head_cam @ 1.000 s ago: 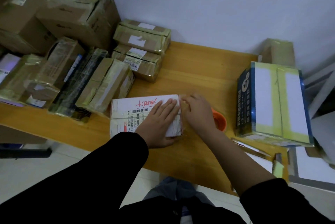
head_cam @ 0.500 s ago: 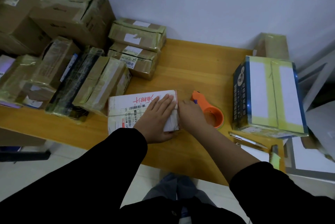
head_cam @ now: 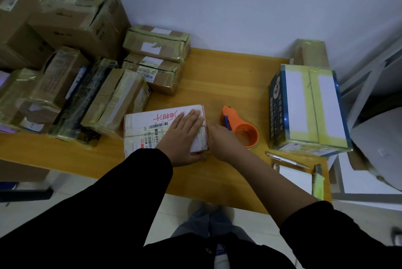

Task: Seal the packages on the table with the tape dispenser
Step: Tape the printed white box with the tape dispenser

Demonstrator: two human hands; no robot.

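1. Package, white with red writing, lies near the front edge of the table. The left hand presses flat on its right end, fingers straight and together.
2. Right hand is up against the package's right side, knuckles up, fingers hidden, so I cannot tell its grip.
3. Orange tape dispenser sits just right of that hand.
4. Blue box stands farther right, with a pen and notepad in front. Brown parcels crowd the left.

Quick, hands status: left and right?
Left hand: open, pressing flat on the white package.
Right hand: against the package's right side; fingers hidden, cannot tell.
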